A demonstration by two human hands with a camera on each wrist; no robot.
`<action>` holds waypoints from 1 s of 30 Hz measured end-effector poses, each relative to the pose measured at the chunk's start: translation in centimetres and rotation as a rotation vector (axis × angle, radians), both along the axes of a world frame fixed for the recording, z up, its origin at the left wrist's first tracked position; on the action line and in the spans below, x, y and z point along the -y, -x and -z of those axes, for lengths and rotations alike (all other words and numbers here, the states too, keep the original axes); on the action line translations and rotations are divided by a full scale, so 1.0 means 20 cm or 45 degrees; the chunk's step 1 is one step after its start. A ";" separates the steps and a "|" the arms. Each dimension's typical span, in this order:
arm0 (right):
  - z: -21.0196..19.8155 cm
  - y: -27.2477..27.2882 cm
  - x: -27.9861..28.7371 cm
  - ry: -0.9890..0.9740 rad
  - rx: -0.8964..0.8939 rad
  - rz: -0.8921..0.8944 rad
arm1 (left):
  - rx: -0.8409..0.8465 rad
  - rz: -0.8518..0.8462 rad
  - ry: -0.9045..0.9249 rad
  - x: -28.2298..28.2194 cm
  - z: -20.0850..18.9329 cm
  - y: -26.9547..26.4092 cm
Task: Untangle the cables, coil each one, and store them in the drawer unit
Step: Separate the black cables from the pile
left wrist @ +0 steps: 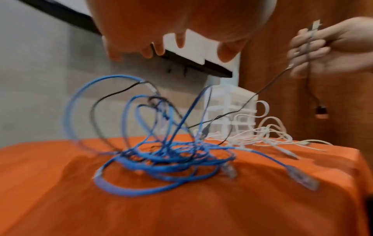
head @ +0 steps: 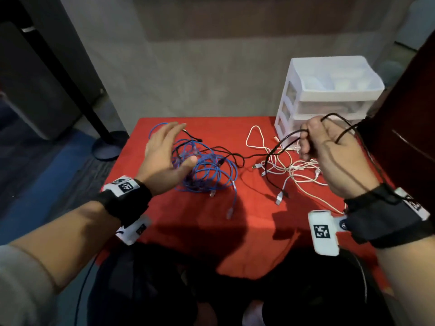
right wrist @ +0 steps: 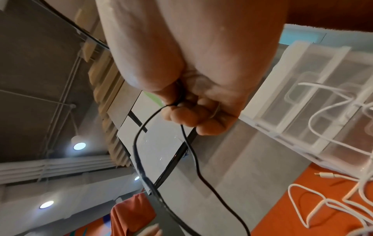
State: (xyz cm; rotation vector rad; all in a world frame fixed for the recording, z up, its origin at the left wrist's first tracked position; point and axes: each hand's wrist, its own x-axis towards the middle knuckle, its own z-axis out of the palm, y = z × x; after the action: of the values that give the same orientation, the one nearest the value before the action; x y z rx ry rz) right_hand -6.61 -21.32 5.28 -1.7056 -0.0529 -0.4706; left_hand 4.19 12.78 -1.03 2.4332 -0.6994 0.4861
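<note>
Right hand (head: 329, 151) gripped looped black cable (head: 277, 147) above white cable tangle (head: 294, 168), near drawer unit (head: 329, 90) at table's (head: 247, 220) far right. Left hand (head: 164, 154) hovered, fingers spread, over blue cable tangle (head: 207, 170).

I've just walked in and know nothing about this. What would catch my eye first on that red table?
Probably the tangle of blue cables heaped left of centre on the red tablecloth, with the open left hand hovering over it. To its right, the right hand has its grip closed on a black cable lifted above a mess of white cables. A white drawer unit stands at the table's far right corner.
</note>
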 end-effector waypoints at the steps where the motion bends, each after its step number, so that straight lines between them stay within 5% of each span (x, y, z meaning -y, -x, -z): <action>1: 0.01 0.00 -0.01 0.014 -0.002 -0.016 | 0.106 0.066 -0.026 0.06 -0.03 0.03; 4: -0.01 0.02 -0.07 0.047 0.002 -0.086 | 0.181 0.233 -0.090 0.28 -0.05 0.07; 9: -0.12 0.08 -0.16 0.103 0.090 -0.177 | -0.112 0.394 -0.356 0.57 0.05 0.01; 17: -0.32 0.12 0.22 -0.032 0.242 0.135 | -0.274 0.025 -0.406 0.26 0.13 -0.29; 20: -0.30 0.09 0.31 0.097 0.139 0.169 | -0.379 -0.015 -0.136 0.16 0.04 -0.36; 23: -0.20 0.05 0.29 0.312 -0.009 0.125 | -0.651 -0.084 0.486 0.15 -0.15 -0.38; 25: -0.12 0.02 0.25 0.513 -0.098 0.107 | -0.735 -0.150 0.699 0.16 -0.29 -0.38; 30: -0.01 -0.01 0.07 0.756 -0.196 0.004 | -0.294 -0.286 0.000 0.16 -0.62 -0.33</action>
State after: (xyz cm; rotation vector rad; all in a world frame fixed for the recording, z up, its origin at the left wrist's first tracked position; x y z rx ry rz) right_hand -6.38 -22.75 5.46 -2.3199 -0.0838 -0.3412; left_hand 10.77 9.60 11.29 2.5278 -0.3311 0.2829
